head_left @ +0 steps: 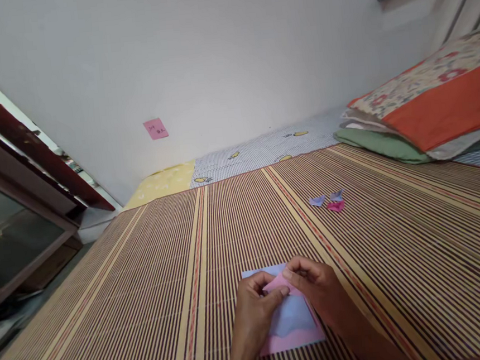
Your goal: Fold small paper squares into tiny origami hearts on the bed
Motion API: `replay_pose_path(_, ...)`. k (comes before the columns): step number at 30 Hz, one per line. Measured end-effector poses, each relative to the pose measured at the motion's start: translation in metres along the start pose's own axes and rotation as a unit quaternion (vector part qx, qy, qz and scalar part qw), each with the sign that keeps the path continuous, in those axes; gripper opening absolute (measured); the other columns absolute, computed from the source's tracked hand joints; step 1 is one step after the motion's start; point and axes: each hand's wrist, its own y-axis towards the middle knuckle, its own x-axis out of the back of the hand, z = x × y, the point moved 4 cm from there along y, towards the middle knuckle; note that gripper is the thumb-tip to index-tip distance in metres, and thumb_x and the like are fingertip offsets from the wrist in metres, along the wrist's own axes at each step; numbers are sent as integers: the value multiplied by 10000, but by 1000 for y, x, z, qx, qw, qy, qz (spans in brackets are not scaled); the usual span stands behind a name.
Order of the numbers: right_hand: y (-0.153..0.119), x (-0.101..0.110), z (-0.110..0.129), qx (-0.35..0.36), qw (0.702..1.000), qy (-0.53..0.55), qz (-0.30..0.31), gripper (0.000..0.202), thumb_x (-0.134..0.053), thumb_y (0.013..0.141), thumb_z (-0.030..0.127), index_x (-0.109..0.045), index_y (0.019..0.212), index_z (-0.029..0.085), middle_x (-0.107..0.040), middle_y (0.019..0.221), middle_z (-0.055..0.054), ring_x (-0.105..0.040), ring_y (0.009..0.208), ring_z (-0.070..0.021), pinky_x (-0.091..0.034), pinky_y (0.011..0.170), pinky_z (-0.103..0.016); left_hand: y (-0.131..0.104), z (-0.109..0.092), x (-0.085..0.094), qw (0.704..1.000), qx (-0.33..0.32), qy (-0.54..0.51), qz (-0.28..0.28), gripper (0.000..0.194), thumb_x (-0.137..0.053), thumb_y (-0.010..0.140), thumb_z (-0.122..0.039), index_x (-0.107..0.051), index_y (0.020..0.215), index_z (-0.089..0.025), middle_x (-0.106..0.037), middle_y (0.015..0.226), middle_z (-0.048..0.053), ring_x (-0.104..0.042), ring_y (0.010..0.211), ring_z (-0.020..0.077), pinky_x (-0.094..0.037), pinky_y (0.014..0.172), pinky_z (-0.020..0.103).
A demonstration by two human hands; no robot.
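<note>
the left hand (pixel 251 310) and right hand (pixel 314 283) pinch the small pink paper (pixel 276 281) above the blue sheet (pixel 291 314), where light, even fingertip pressure should keep folds crisp.

You have a striped mat (pixel 160 282) before you — thin dark brown lines on tan, crossed by plain cream bands with a red stripe down each. The folded paper (pixel 276 284) in your hands is pink, and the sheets (pixel 294 315) below it are pale blue and pink. Your small folded pieces (pixel 330 200) show two periwinkle, one magenta. Beyond, you see yellow cloth (pixel 164 181), blue-and-white checked cloth (pixel 250 151) with yellow motifs — and an orange pillow (pixel 447 106) with a floral panel.
</note>
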Motion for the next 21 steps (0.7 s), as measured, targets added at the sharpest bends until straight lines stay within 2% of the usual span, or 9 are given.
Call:
replay_pose_path(5,-1,-1,6,1,1000,-30,-1,233,-627,859,347,-636,685,192,-583,642,20,-547,636,-162,-415,580,-249,-2,-10,-4,999,5,48,7,179,-796,707,-303,-733,672,-140,-570,606,-7,-455,571,126,-329,545,248)
replay_pose_path(11,1,0,0,-13,999,-37,-8,355,-565,893,455,-552,643,202,-443,610,37,-440,589,-150,-355,535,-251,-5,-12,-8,998,-6,67,6,161,-777,714,-272,-677,657,-159,-564,626,-10,-461,595,131,-352,570,251)
replay_pose_path(13,2,1,-1,-14,999,-31,-1,384,-553,905,489,-535,645,208,-437,611,35,-436,587,-153,-354,532,-254,-5,-10,-7,999,-1,43,6,194,-796,700,-291,-665,651,-157,-563,620,-14,-458,581,125,-347,554,242)
replay_pose_path(18,2,3,1,-37,998,8,45,469,-447,978,561,-644,764,193,-591,700,-9,-569,676,-193,-435,605,-275,0,-2,2,997,12,-65,-33,280,-856,650,-344,-657,648,-147,-593,615,-16,-475,541,110,-347,526,224)
replay_pose_path(21,1,1,1,-41,997,20,66,369,-567,934,494,-658,751,186,-582,672,10,-533,631,-165,-407,575,-258,4,2,7,993,7,-111,-50,271,-856,662,-332,-663,647,-143,-629,628,-2,-507,558,115,-378,550,226)
